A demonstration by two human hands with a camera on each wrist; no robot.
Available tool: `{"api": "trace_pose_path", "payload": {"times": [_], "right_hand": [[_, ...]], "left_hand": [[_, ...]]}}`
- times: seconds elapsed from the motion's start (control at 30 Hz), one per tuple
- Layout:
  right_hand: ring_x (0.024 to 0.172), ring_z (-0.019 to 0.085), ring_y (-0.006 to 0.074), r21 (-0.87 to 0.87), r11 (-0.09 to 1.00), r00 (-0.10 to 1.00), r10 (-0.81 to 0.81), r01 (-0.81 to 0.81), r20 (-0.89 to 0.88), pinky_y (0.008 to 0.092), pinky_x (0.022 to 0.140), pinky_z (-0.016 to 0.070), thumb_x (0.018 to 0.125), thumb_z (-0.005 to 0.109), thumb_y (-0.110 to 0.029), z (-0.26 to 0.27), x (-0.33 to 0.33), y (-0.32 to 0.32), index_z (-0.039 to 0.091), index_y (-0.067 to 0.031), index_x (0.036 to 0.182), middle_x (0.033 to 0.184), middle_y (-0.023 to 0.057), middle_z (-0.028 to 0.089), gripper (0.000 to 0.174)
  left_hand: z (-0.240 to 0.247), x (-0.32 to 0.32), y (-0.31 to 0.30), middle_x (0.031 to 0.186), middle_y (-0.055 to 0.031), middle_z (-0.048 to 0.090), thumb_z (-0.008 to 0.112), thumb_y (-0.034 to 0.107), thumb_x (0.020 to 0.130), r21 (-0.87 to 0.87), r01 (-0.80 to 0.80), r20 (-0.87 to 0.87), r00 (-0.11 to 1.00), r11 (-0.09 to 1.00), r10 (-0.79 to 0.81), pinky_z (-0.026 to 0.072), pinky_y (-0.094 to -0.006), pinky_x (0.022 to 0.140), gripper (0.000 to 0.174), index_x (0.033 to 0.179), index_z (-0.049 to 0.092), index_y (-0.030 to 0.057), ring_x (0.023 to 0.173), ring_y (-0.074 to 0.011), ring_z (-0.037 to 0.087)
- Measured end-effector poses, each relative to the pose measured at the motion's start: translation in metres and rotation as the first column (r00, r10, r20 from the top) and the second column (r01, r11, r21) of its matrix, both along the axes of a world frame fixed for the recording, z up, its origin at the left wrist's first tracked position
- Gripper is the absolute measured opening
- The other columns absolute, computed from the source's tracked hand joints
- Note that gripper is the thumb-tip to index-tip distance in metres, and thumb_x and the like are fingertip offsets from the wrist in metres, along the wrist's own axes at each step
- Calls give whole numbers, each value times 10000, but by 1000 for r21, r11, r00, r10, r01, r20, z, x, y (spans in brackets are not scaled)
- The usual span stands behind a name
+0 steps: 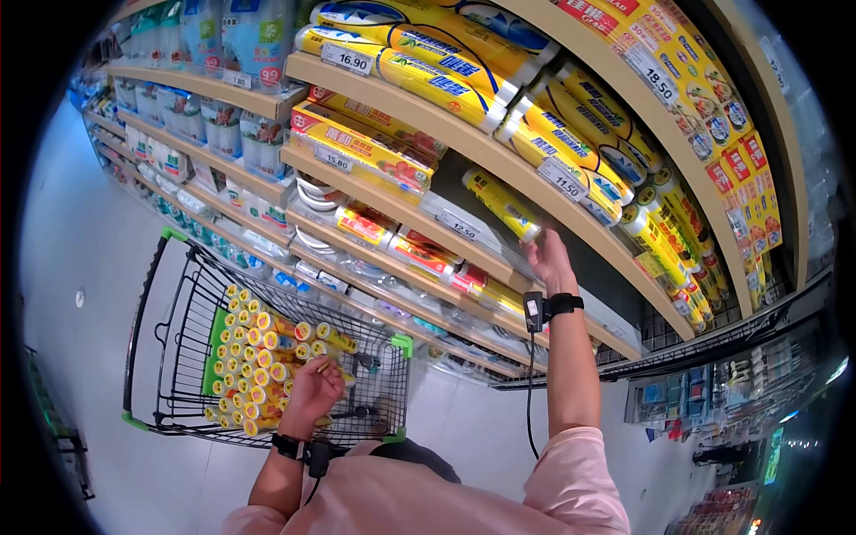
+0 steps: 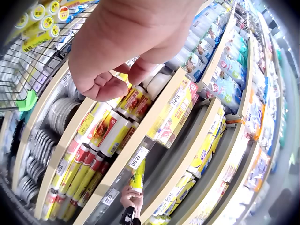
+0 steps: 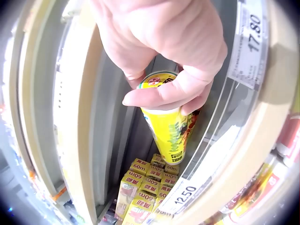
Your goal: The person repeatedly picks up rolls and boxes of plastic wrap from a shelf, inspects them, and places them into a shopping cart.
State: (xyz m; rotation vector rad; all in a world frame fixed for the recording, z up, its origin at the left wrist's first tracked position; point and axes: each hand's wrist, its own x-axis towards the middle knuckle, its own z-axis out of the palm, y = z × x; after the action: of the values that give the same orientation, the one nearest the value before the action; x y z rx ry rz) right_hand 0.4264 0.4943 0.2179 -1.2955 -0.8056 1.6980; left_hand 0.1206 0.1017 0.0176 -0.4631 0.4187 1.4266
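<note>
My right hand (image 1: 550,257) reaches into a shelf and holds a yellow printed roll (image 1: 496,203) by its near end. In the right wrist view, the thumb and fingers curl round the roll's (image 3: 169,136) white rim. Its far end points toward several stacked yellow boxes (image 3: 143,192) deeper on the shelf. Over the shopping cart (image 1: 406,383), my left hand (image 1: 317,390) hangs with loosely curled fingers and nothing in them. Below it, many upright yellow rolls (image 1: 259,337) with pale round ends stand in the cart.
Shelf edges with price tags (image 1: 464,228) run above and below the right hand. Large yellow packs (image 1: 446,76) fill the shelf above. Boxed goods (image 1: 361,152) sit to the left, and more wrapped rolls (image 1: 419,250) lie one shelf lower. The pale floor (image 1: 80,374) shows beside the cart.
</note>
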Motion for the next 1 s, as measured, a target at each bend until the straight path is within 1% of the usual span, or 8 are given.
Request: {"api": "trace_pose_path", "payload": {"times": [0.17,0.23,0.37,0.47,0.6,0.63,0.8,1.0], "right_hand": [[458,584,81,38,995,988,95,-91,-118,132,429,507,885,676,-444,1,17,-81,555,-16,1113,749,168,647,499],[523,635,139,124,992,997,3,7,-77,150,428,527,904,656,-438,-1,14,-123,508,-11,1167,801,162,637,523],[625,690,259,39,997,959,68,-59,-276,265,480,611,933,617,-364,-18,8,-209,450,64,1240,949,225,629,552],[645,687,268,54,995,948,91,-78,-304,281,495,606,970,548,-302,-47,-1,-268,477,49,1236,975,206,648,446],[687,679,257,84,981,932,191,-174,-308,273,521,576,981,514,-219,-76,-9,-323,484,43,1280,1007,192,649,398],[698,678,255,99,975,927,220,-199,-304,276,530,576,977,520,-206,-78,-12,-333,476,47,1296,1012,191,646,409],[721,672,272,97,979,936,201,-180,-288,291,580,580,960,537,-157,-87,-13,-367,466,27,1320,1073,203,624,411],[832,655,300,49,987,885,158,-152,-439,360,715,560,962,504,-155,-115,-6,-374,445,3,1352,1143,197,609,425]], "left_hand": [[25,-10,1,874,-55,622,609,147,920,7,58,-123,991,998,-57,496,-284,687,96,934,576,58,711,-151,567],[34,-16,2,923,-63,635,616,158,921,57,98,-171,981,994,-87,494,-293,704,93,958,586,78,724,-146,571],[62,-22,7,1212,-154,573,589,214,960,299,204,-283,952,932,-118,510,-371,867,351,1282,523,92,1047,-273,598],[88,-16,9,1399,-196,416,626,312,945,372,237,-325,939,898,-114,438,-481,1021,612,1456,344,125,1266,-401,457],[113,-11,0,1528,-209,232,696,437,874,515,330,-375,917,791,-139,341,-583,1094,934,1547,103,180,1344,-462,345],[112,-12,-3,1525,-199,232,686,365,899,557,340,-336,927,757,-169,337,-594,1096,892,1549,106,174,1364,-464,312],[113,1,-22,1410,-148,412,644,93,919,414,428,-590,798,803,-122,411,-570,1058,636,1460,316,155,1258,-383,482],[122,21,-36,1225,-85,535,710,-39,824,432,479,-848,503,765,164,496,-335,983,624,1343,377,57,1133,-184,570]]}}
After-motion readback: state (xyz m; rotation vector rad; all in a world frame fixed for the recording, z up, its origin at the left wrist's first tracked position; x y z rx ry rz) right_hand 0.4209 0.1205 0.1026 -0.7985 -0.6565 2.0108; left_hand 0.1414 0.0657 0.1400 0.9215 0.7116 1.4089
